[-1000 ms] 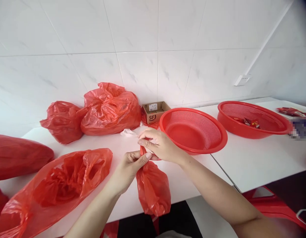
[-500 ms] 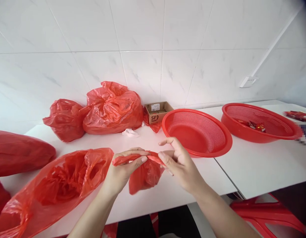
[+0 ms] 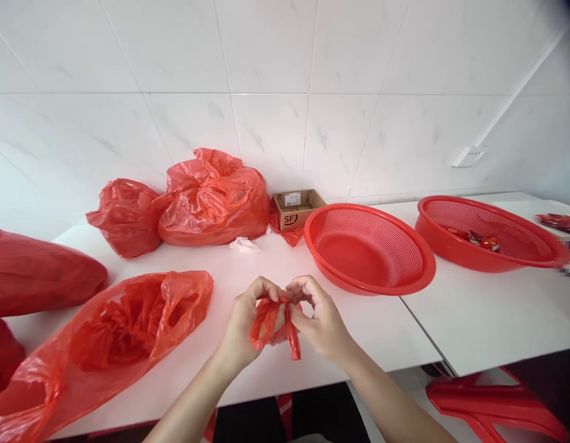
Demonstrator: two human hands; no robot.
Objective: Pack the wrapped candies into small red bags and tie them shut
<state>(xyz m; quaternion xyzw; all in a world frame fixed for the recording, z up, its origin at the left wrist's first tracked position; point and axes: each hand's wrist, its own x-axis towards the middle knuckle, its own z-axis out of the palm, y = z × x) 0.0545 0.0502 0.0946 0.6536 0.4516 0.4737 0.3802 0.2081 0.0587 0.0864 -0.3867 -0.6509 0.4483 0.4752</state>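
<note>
Head view: left hand (image 3: 242, 320) and right hand (image 3: 320, 317) both grip a crumpled small red plastic bag (image 3: 273, 320), held bunched between them above the white table (image 3: 275, 271) near its front edge.

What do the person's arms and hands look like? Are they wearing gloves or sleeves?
No gloves and no sleeves show. The left hand and right hand are bare, and both forearms are bare right down to the picture's bottom edge. No rings, watch or bracelets are visible. The fingernails look short and plain.

Both hands, left (image 3: 242, 323) and right (image 3: 322, 320), pinch a crumpled red bag (image 3: 275, 320) above the white table (image 3: 487, 314).
</note>
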